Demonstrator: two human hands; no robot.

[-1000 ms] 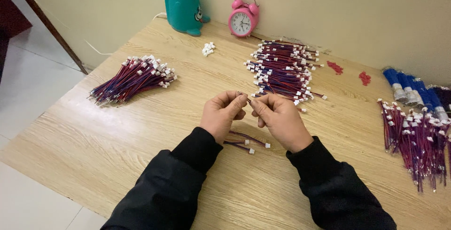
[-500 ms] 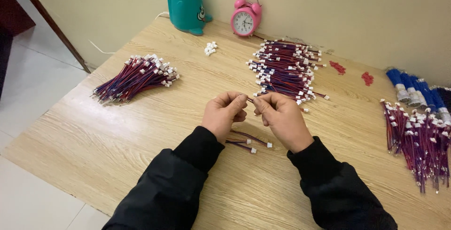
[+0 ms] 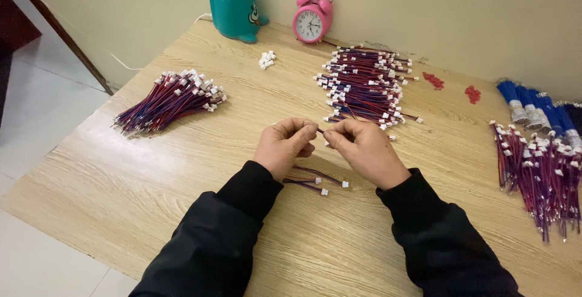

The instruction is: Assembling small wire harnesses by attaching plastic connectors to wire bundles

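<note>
1. The wire lead [image 3: 319,131], a short red-and-blue piece, is sitting at the centre of the frame, pinched between both of my hands just above the desk [image 3: 121,182].
2. My left hand [image 3: 284,145] is clenching one end of it and my right hand [image 3: 362,148] the other, fingertips nearly touching; I'm reading its long axis as running left to right between them, though most of it is hidden. Neither hand is nearer.
3. Two loose leads [image 3: 315,182] with white plugs are lying directly below my wrists.
4. I'm counting three bundles: left bundle [image 3: 170,100] at mid-left, middle pile [image 3: 367,87] above my hands, right bundle [image 3: 539,169] at the right edge.
5. One pink alarm clock [image 3: 311,21], one teal holder [image 3: 230,6], one small heap of white plugs [image 3: 267,60], two red clusters [image 3: 451,87] and blue tubes [image 3: 533,106] are lining the top.
</note>
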